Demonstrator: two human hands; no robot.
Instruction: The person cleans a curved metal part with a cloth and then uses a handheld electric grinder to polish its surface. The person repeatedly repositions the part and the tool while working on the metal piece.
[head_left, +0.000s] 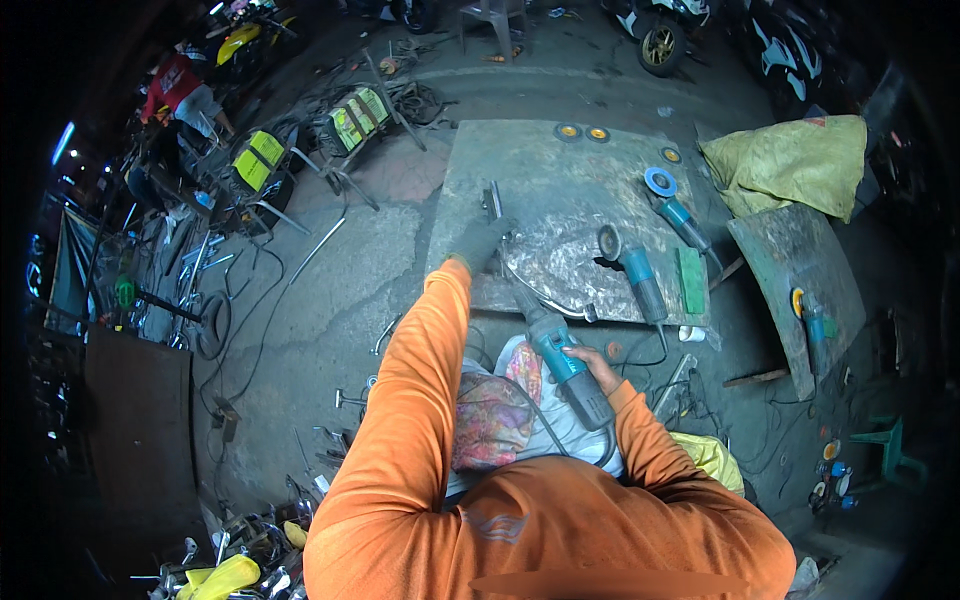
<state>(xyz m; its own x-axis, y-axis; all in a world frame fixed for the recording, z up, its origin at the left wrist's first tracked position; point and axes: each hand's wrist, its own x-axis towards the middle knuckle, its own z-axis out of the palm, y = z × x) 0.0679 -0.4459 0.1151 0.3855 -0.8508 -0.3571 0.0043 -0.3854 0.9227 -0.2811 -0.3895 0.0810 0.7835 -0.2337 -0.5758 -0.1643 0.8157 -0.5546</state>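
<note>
My left hand (pixel 480 245), in a dark glove, is closed round a short metal tube (pixel 493 198) over the left part of a worn metal-topped work board (pixel 530 155). The tube's upper end sticks out past the fingers. A thin curved metal pipe (pixel 545 298) runs from near this hand along the board's front edge; I cannot tell whether it joins the tube. My bare right hand (pixel 598 370) grips the body of a teal and grey angle grinder (pixel 568 365), held over my lap with its head toward the board. The grinder's disc cannot be made out.
Two more grinders, one with a blue disc (pixel 680 217) and one with a dark disc (pixel 640 280), lie on the board beside a green block (pixel 691 280). Another grinder (pixel 815 335) rests on a tilted panel at right. Welding machines (pixel 358 120), cables and a person (pixel 180 90) are at left.
</note>
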